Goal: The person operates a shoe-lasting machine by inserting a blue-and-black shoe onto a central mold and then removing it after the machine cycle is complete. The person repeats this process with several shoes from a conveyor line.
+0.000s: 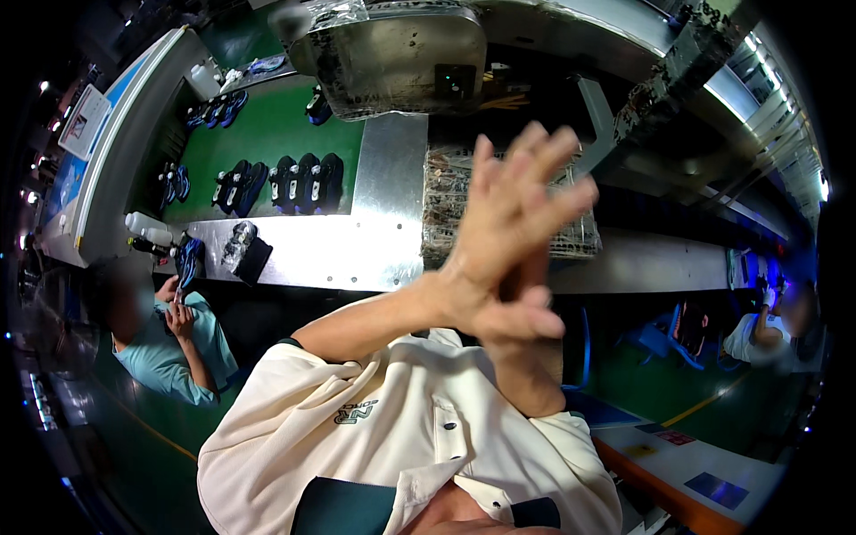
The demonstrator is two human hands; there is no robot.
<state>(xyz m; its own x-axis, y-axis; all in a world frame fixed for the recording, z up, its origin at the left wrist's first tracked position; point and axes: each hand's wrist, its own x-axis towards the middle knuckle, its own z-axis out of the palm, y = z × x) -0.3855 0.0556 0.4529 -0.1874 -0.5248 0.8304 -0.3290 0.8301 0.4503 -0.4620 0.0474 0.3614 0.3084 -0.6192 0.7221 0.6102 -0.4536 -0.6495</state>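
Observation:
My left hand is raised in front of my chest, with its fingers spread and blurred by motion. Nothing shows in it. My right hand is behind the left one and mostly hidden; the right forearm comes up from below, and its fingers cannot be made out. Beyond both hands lies a rectangular pad wrapped in clear, creased plastic. The hands appear above it, apart from its surface as far as I can see.
A green conveyor belt at the left carries several dark shoes. A metal machine housing hangs over the far side. A co-worker in a teal shirt handles a blue shoe. Behind me at right stands a table.

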